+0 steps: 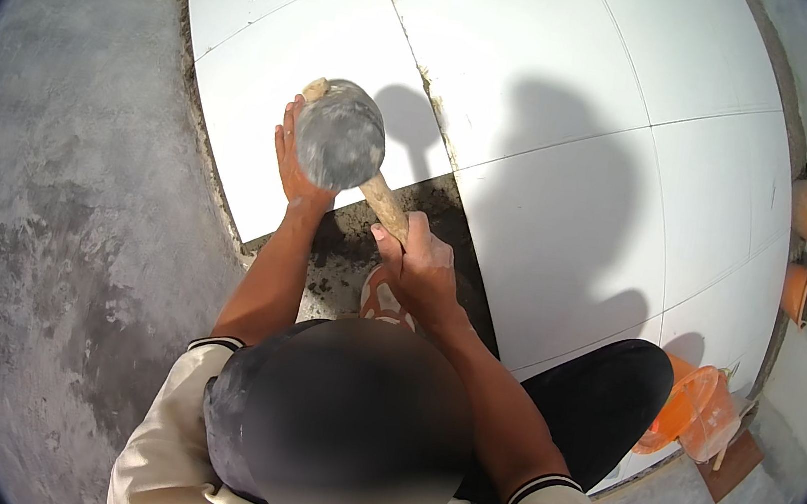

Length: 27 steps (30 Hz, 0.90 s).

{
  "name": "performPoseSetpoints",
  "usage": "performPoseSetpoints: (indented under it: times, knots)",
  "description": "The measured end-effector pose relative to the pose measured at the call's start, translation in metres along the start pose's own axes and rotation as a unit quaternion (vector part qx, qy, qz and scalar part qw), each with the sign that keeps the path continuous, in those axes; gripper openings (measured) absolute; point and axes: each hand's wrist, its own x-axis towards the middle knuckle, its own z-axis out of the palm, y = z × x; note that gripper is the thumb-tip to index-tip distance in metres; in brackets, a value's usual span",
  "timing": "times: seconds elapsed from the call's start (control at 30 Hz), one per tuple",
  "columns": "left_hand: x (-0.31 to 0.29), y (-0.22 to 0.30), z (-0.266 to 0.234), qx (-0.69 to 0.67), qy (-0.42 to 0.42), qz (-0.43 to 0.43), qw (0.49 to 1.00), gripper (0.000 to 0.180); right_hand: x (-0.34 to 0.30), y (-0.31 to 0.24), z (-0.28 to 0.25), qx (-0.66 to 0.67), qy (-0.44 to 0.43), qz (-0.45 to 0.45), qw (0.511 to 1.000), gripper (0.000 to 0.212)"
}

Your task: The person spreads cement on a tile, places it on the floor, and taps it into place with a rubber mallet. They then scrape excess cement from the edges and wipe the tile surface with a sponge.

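White tile (268, 125) under left hand (291, 163); right hand (418, 269) grips mallet (342, 139).

Left hand (293, 163) flat on tile (273, 85), mallet (342, 139) above it, right hand (421, 269) on handle. Mortar gap (438, 216) between tiles. Buckets (697, 409) at right.

No pkgs, labels, signs or screens in view; head cam shows only unmarked surfaces, no printed matter on any item.
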Motion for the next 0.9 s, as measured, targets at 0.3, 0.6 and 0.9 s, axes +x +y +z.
performPoseSetpoints:
  times: [0.3,0.6,0.9]
  knots:
    - [0.023,0.043,-0.011,0.172,0.011,-0.016,0.985,0.056,0.050,0.009,0.020,0.050,-0.031,0.082,0.995,0.037]
    - [0.044,0.048,-0.020,0.142,-0.029,0.026,0.989,0.056,0.142,-0.012,0.059,0.071,0.101,0.071,0.990,0.032]
    - [0.044,0.046,-0.022,0.161,-0.029,-0.001,0.987,0.054,0.172,-0.020,0.065,0.059,-0.009,0.103,0.993,0.045]
